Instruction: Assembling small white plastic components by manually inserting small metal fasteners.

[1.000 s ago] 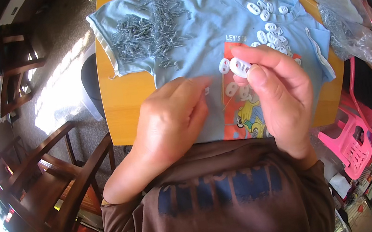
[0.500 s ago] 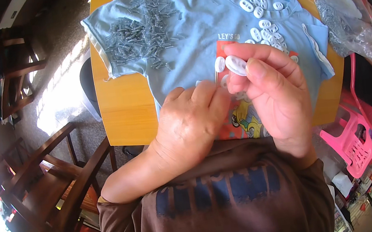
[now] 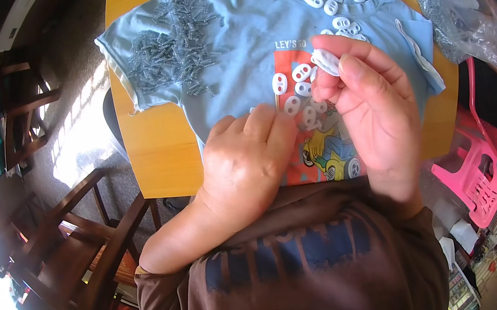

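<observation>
Head: right hand (image 3: 374,107) pinching white toggle (image 3: 326,61)

shirt (image 3: 244,30) on table (image 3: 153,142) | springs (image 3: 174,42) L on shirt | toggles (image 3: 337,15) R | bag (image 3: 464,26) far R

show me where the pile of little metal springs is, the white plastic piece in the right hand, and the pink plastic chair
pile of metal springs (image 3: 174,45), head view, middle of the heap.
white plastic piece (image 3: 326,61), head view, its upper face above the fingertips.
pink plastic chair (image 3: 477,178), head view, its slatted seat.

Bright daylight, sunlit floor patch (image 3: 78,124) (left), sharp centre, dark, bent fisheye rim
</observation>
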Tool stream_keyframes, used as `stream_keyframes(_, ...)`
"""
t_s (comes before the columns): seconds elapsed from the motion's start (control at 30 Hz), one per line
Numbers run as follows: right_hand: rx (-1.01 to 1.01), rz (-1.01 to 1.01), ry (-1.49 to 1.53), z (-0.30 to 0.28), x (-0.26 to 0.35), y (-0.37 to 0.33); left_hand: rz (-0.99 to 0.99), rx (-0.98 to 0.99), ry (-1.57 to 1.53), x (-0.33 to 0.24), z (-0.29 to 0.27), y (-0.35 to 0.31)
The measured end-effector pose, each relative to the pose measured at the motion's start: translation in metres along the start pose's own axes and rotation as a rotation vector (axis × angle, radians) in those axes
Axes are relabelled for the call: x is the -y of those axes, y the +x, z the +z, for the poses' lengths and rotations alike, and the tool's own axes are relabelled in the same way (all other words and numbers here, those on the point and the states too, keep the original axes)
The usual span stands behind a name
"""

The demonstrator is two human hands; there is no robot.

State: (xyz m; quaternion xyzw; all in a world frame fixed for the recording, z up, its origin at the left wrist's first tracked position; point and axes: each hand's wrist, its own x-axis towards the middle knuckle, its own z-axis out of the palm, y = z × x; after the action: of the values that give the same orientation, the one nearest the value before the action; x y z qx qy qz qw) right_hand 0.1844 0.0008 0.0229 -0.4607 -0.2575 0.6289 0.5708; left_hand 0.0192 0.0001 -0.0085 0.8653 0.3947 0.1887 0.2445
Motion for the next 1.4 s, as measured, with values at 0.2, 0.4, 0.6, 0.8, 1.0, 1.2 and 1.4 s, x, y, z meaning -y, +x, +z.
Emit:
stream_keyframes(0.2,0.021,0.024,-0.003,0.002,0.002,-0.003,-0.056,0.072,0.036,-0.006,-0.005,0.005)
stream_keyframes(0.4,0.112,0.041,0.096,-0.006,0.000,-0.002,-0.105,-0.028,-0.240,0.003,-0.017,0.004)
stream_keyframes(0.6,0.028,0.034,0.075,0.003,0.004,-0.002,-0.141,-0.088,-0.309,0.008,-0.025,0.004)
stream_keyframes(0.8,0.143,0.108,0.182,-0.008,0.004,0.002,-0.152,-0.047,-0.438,0.007,-0.028,0.006)
stream_keyframes(1.0,0.150,0.125,0.223,-0.008,0.004,0.001,-0.107,-0.176,-0.504,0.010,-0.036,0.010)
stream_keyframes(1.2,0.139,0.239,0.230,-0.003,0.007,0.000,-0.075,-0.344,-0.667,0.007,-0.040,0.018)
stream_keyframes(1.4,0.177,0.254,0.249,-0.003,0.006,0.000,0.031,-0.368,-0.559,0.015,-0.038,0.021)
